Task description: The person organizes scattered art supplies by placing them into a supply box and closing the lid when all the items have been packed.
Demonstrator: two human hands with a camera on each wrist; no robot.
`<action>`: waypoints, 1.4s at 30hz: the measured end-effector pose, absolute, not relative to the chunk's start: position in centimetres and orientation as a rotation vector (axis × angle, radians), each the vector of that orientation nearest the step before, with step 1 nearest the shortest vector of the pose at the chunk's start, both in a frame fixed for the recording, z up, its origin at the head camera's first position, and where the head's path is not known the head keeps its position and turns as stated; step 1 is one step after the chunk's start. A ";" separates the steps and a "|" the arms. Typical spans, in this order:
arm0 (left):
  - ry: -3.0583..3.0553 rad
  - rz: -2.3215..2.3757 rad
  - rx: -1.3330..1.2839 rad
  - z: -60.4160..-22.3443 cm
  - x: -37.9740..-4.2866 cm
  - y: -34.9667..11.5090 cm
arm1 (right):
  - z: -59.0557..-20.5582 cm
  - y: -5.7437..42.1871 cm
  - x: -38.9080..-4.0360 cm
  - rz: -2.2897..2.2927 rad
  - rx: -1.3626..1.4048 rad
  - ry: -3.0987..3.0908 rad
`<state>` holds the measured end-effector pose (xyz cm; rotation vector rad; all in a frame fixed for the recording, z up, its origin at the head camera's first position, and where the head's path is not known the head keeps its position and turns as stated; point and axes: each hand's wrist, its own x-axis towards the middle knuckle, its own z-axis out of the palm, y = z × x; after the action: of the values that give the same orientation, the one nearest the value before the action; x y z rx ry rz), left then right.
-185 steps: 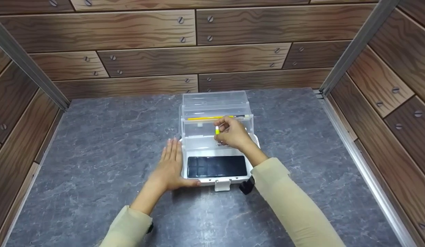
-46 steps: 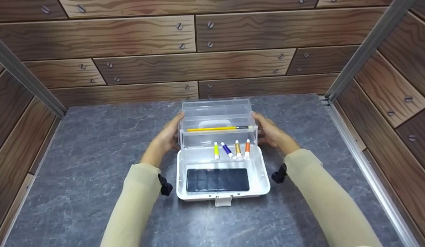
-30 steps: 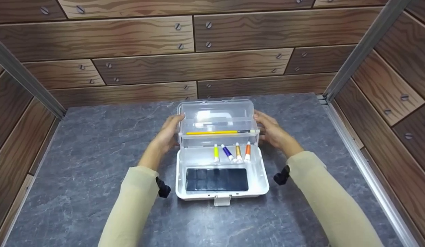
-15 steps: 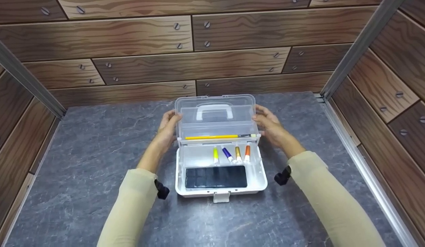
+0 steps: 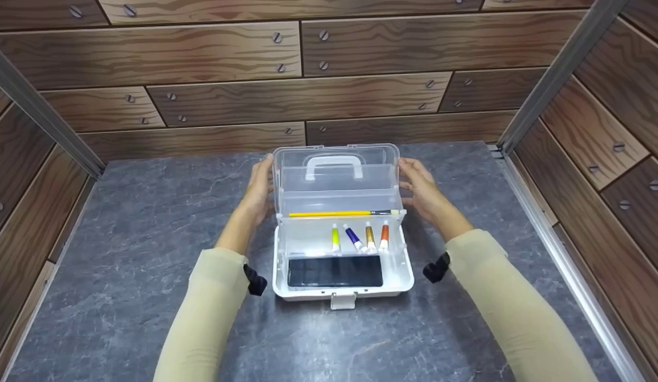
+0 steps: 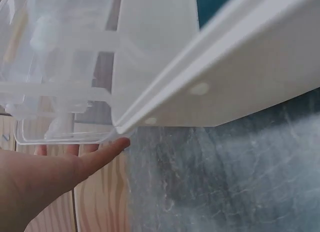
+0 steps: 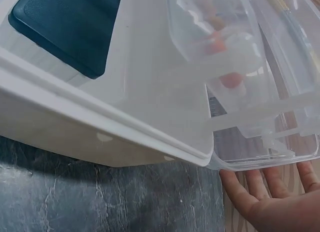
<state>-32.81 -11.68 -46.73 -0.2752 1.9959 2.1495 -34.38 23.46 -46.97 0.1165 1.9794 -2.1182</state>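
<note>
A white box (image 5: 276, 276) with a clear lid (image 5: 379, 154) and clear tiered trays stands in the middle of the table in the head view. A yellow paintbrush (image 5: 329, 214) lies in an upper tray. Below it lie several paint tubes: yellow (image 5: 335, 237), purple (image 5: 353, 236), gold (image 5: 369, 236) and orange (image 5: 384, 236). In the base rests a dark, flat rectangular case (image 5: 334, 271). My left hand (image 5: 256, 193) is at the lid's left side, fingers extended along it. My right hand (image 5: 425, 197) touches the right side with spread fingers. Some fingertips are hidden behind the plastic.
A white latch (image 5: 343, 301) hangs at the box's front edge. The grey marbled table (image 5: 164, 228) ends at a wood-patterned back wall (image 5: 228, 53), with a metal rail (image 5: 565, 265) along the right.
Earlier my right hand held the yellow tube over a tray; it now lies with the others. Lately the lid has swung upward between both hands, and the brush's tray has come forward and lower.
</note>
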 end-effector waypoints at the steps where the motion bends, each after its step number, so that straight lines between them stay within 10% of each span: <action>1: 1.984 2.138 -0.278 -46.5 -33.0 -11.7 | -46.9 23.5 -34.4 -2.120 0.123 1.983; 42: 2.018 2.108 -0.181 -44.8 -33.0 -11.7 | -44.5 23.5 -35.0 -1.861 0.174 1.956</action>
<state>-32.98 -11.72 -44.82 -0.1806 2.0177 2.1082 -35.04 23.47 -44.47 0.1740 1.9564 -1.8614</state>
